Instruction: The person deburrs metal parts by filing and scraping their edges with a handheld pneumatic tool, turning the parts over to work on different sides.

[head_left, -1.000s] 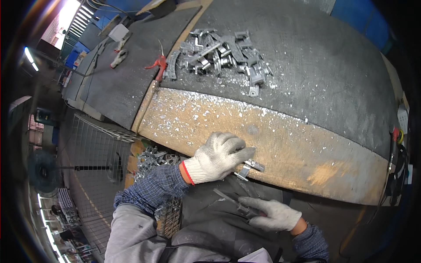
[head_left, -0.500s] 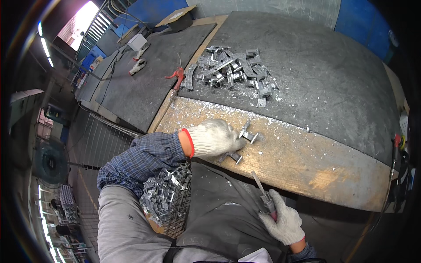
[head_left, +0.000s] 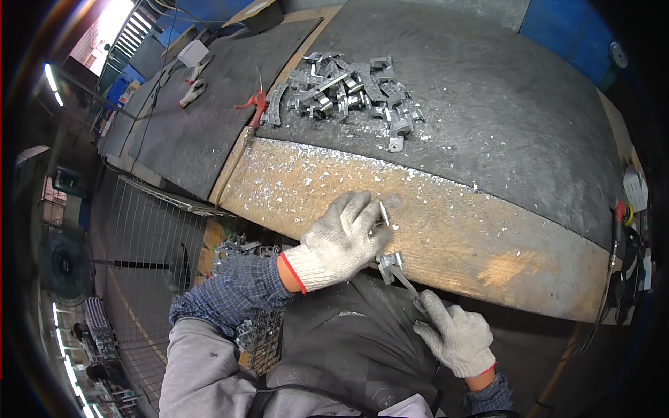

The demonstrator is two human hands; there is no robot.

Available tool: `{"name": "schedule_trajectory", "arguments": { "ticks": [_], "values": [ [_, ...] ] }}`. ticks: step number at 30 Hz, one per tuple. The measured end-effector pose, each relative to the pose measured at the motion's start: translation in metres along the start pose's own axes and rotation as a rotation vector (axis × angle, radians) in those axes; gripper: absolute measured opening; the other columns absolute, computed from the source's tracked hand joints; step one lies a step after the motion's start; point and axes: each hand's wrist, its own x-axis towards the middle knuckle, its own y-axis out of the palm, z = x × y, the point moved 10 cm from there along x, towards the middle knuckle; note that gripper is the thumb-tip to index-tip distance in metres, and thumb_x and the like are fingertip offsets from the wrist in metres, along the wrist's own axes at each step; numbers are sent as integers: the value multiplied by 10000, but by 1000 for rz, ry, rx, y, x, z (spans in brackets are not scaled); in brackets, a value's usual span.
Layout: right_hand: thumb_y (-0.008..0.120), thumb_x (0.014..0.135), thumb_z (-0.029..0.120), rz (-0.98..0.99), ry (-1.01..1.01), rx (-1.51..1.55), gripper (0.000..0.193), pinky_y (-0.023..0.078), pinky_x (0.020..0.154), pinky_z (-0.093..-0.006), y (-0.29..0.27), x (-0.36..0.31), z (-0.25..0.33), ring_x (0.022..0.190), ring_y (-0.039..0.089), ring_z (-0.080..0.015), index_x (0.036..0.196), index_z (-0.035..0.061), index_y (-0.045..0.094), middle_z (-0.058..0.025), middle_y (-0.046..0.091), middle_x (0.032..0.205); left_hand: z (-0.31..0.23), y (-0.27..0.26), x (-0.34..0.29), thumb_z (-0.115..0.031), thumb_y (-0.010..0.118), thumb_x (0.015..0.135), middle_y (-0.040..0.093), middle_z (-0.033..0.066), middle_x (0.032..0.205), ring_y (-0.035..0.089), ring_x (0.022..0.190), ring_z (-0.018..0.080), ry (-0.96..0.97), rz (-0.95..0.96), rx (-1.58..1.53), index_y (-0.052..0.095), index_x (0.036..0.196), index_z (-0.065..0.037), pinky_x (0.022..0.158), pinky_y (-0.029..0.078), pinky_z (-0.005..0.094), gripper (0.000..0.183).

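My left hand (head_left: 343,240), in a white knitted glove with a red cuff, is closed around a grey cast-metal part (head_left: 390,263) at the bench's near edge. Its fingers hide most of the part; one end shows below them and a thin piece stands up beside the fingertips. My right hand (head_left: 456,338), gloved alike, grips a narrow flat-bladed tool that looks like a file (head_left: 404,281). The blade slants up and left, its tip at the part's lower end. The glove covers the tool's handle.
Similar metal parts lie in a pile (head_left: 341,90) on the black mat (head_left: 502,125). Metal chips litter the wooden bench strip (head_left: 300,181). Left of the pile lies a red air blow gun (head_left: 256,106). Below my left arm, a wire basket (head_left: 261,359) holds more parts.
My left hand has drawn a part to the bench edge, over my lap. My right hand has turned the file and brought its tip to the part. The whole view has shifted slightly.
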Motion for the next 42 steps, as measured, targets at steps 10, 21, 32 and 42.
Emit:
{"name": "schedule_trajectory", "arguments": {
  "ticks": [10,21,32,42],
  "values": [
    [787,981,485,-38,67,-7,597,564,631,-481,14,14,-5,642,700,-319,1527,281,654,-116,708,876,7,14,-5,-217,813,815,571,266,1394,522,1465,515,19,41,-134,690,1311,-160,1029,620,552,514],
    [702,1029,410,216,155,676,733,634,780,-497,87,13,-27,849,787,-442,1675,140,485,-205,808,1029,7,19,-7,-247,799,819,610,219,1401,586,1426,468,20,7,-53,703,1292,-191,1000,643,504,486],
    [625,1041,301,746,519,1153,760,543,1138,-431,84,-2,-6,1243,753,-400,1725,79,380,-246,765,1359,6,19,-8,-258,843,814,599,184,1398,593,1417,459,-6,47,-18,697,1292,-209,1021,629,512,502],
    [692,1028,368,516,424,945,793,534,1154,-484,69,-10,-7,1305,698,-483,1707,81,401,-272,720,1428,6,19,-9,-298,896,827,572,182,1419,554,1446,503,-27,56,-103,698,1333,-218,1022,634,536,549]
  ]
}}
